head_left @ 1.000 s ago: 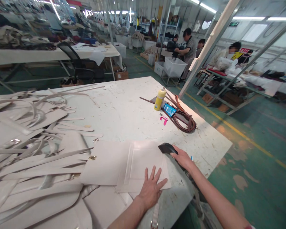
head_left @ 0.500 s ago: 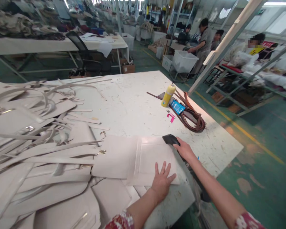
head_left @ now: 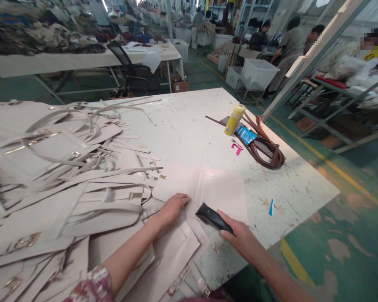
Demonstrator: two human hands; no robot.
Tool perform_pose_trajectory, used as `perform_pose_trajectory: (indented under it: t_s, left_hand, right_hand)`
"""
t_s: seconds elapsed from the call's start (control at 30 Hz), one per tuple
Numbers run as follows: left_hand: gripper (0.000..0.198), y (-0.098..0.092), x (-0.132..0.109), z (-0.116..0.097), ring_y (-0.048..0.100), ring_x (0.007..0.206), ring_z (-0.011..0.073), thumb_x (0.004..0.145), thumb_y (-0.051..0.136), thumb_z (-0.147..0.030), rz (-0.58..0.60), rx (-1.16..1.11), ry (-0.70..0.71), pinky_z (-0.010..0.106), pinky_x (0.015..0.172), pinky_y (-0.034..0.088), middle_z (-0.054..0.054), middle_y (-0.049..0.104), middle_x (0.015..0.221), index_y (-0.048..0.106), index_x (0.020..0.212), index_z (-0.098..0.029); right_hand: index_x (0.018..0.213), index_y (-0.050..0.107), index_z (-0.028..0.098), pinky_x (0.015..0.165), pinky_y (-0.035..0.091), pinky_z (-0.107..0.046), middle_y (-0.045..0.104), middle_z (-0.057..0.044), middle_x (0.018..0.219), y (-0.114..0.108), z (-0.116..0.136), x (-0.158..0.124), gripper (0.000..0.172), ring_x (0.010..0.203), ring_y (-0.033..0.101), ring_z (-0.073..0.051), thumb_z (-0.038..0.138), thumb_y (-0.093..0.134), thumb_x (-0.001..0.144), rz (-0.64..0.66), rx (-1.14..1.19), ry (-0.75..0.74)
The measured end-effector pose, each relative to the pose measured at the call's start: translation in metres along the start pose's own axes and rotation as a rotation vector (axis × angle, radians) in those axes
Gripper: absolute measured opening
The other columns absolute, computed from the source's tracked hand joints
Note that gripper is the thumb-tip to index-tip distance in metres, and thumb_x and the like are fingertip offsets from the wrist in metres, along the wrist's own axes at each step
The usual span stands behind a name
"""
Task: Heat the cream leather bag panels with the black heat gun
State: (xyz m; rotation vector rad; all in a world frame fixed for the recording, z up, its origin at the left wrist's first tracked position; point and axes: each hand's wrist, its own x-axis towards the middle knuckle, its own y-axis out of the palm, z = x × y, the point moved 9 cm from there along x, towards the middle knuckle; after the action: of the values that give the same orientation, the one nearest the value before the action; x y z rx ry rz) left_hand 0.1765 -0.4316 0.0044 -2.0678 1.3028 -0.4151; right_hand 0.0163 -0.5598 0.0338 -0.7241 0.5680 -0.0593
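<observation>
My right hand (head_left: 239, 237) grips a black hand tool (head_left: 213, 217) whose front end rests on a flat cream leather panel (head_left: 220, 191) near the table's front edge. My left hand (head_left: 173, 208) has its fingers curled on the panel's near left edge, pinching it. The panel has a raised rectangular pocket outline and lies on the white worktable (head_left: 189, 130). More cream panels (head_left: 170, 251) lie under and in front of my hands.
A big heap of cream straps and bag pieces (head_left: 56, 167) covers the table's left half. At the right edge lie a yellow bottle (head_left: 234, 119), a blue packet (head_left: 247, 135), brown straps (head_left: 267, 151), a pink scrap (head_left: 237, 147). People work at benches behind.
My left hand slid from lying flat on the panel's middle to gripping its left edge. My right hand drew the black tool back from the far right corner toward me.
</observation>
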Motion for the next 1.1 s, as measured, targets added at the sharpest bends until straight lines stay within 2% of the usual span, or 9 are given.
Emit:
perform_pose_trajectory:
  t_s: [0.07, 0.17, 0.3, 0.4, 0.5, 0.6, 0.77, 1.0, 1.1]
  left_hand:
    - [0.034, -0.002, 0.007, 0.009, 0.051, 0.097, 0.0181, 0.074, 0.039, -0.005, 0.092, -0.073, 0.085, 0.028, 0.087, 0.039, 0.007, 0.057, 0.106, 0.062, 0.096, -0.018]
    - [0.034, 0.002, 0.012, 0.01, 0.052, 0.091, 0.0155, 0.073, 0.039, -0.004, 0.108, -0.107, 0.111, 0.025, 0.083, 0.04, 0.005, 0.057, 0.103, 0.063, 0.094, -0.017]
    - [0.037, 0.006, 0.009, 0.009, 0.051, 0.092, 0.015, 0.073, 0.037, -0.002, 0.079, -0.135, 0.105, 0.025, 0.085, 0.038, 0.006, 0.054, 0.104, 0.061, 0.097, -0.017]
    - [0.033, 0.007, 0.009, 0.013, 0.051, 0.089, 0.0146, 0.074, 0.038, -0.003, 0.084, -0.169, 0.105, 0.024, 0.082, 0.039, 0.005, 0.055, 0.101, 0.062, 0.092, -0.017]
    - [0.035, 0.006, 0.011, 0.019, 0.051, 0.089, 0.0146, 0.071, 0.038, -0.002, 0.085, -0.195, 0.106, 0.024, 0.081, 0.039, 0.005, 0.055, 0.099, 0.063, 0.09, -0.016]
    - [0.043, 0.006, 0.016, 0.023, 0.051, 0.088, 0.0136, 0.066, 0.036, 0.002, 0.084, -0.213, 0.103, 0.023, 0.081, 0.039, 0.005, 0.055, 0.099, 0.063, 0.093, -0.016]
    - [0.044, 0.01, 0.023, 0.029, 0.051, 0.069, 0.0101, 0.062, 0.035, 0.003, 0.095, -0.227, 0.067, 0.021, 0.068, 0.04, 0.004, 0.056, 0.086, 0.064, 0.09, -0.015]
    - [0.037, 0.005, 0.025, 0.039, 0.05, 0.078, 0.013, 0.067, 0.036, 0.0, 0.008, -0.205, -0.065, 0.025, 0.074, 0.04, 0.003, 0.057, 0.085, 0.054, 0.095, -0.016]
    - [0.04, 0.01, 0.024, 0.044, 0.05, 0.074, 0.0126, 0.063, 0.039, 0.001, -0.037, -0.195, -0.149, 0.024, 0.069, 0.04, 0.001, 0.055, 0.083, 0.046, 0.099, -0.016]
  right_hand:
    - [0.134, 0.034, 0.026, 0.095, 0.036, -0.034, 0.057, -0.006, 0.12, 0.023, 0.019, 0.003, 0.06, 0.111, 0.051, -0.023, 0.025, 0.047, 0.075, 0.041, -0.075, 0.006]
    - [0.136, 0.03, 0.026, 0.089, 0.039, -0.033, 0.062, -0.007, 0.109, 0.039, 0.042, 0.01, 0.06, 0.103, 0.055, -0.023, 0.025, 0.045, 0.078, 0.026, -0.171, 0.036]
    - [0.137, 0.028, 0.025, 0.086, 0.04, -0.033, 0.061, -0.009, 0.107, 0.043, 0.062, 0.014, 0.059, 0.102, 0.055, -0.025, 0.027, 0.042, 0.08, -0.005, -0.216, 0.024]
    - [0.136, 0.029, 0.025, 0.084, 0.041, -0.034, 0.062, -0.009, 0.103, 0.047, 0.067, 0.014, 0.059, 0.1, 0.056, -0.026, 0.027, 0.042, 0.079, 0.018, -0.241, 0.028]
    - [0.136, 0.028, 0.025, 0.082, 0.042, -0.036, 0.062, -0.009, 0.097, 0.051, 0.07, 0.016, 0.057, 0.095, 0.058, -0.027, 0.027, 0.04, 0.081, -0.012, -0.288, 0.055]
    - [0.137, 0.027, 0.025, 0.084, 0.042, -0.034, 0.061, -0.009, 0.102, 0.053, 0.067, 0.016, 0.057, 0.097, 0.057, -0.025, 0.028, 0.04, 0.081, -0.075, -0.259, 0.047]
    - [0.138, 0.025, 0.02, 0.09, 0.04, -0.031, 0.059, -0.01, 0.111, 0.043, 0.034, 0.009, 0.058, 0.109, 0.052, -0.023, 0.026, 0.039, 0.082, -0.129, -0.204, 0.13]
    - [0.137, 0.028, 0.022, 0.091, 0.04, -0.035, 0.057, -0.009, 0.12, 0.022, 0.042, 0.04, 0.057, 0.111, 0.052, -0.025, 0.029, 0.042, 0.081, -0.163, -0.143, 0.103]
    - [0.137, 0.026, 0.021, 0.09, 0.042, -0.035, 0.058, -0.009, 0.119, 0.01, 0.028, 0.045, 0.058, 0.108, 0.054, -0.024, 0.03, 0.04, 0.082, -0.252, -0.097, 0.148]
